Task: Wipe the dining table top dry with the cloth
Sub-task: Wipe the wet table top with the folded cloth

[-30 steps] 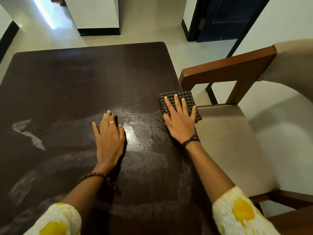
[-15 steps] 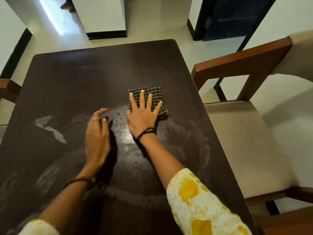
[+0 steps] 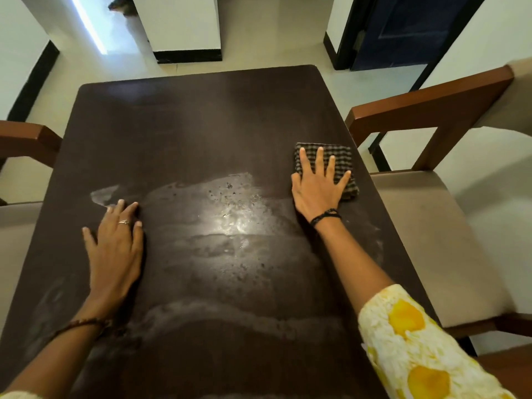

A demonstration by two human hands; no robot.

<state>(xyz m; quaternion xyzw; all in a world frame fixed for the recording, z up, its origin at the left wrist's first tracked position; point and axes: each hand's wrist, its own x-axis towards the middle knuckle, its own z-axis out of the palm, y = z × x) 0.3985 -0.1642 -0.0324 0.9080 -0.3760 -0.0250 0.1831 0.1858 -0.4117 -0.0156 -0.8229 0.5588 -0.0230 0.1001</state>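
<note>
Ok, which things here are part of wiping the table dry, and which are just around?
Part of the job:
checked cloth
dining table top
right hand, pressing the cloth
left hand, flat on the table

Just around:
right chair
left chair
blue door

Folded checked cloth (image 3: 339,165) near right edge, dark wet-streaked table top (image 3: 201,125)

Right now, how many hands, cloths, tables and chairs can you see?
Hands: 2, left flat on the table, right pressing the cloth
Cloths: 1
Tables: 1
Chairs: 2, one left, one right
Total: 6
</note>
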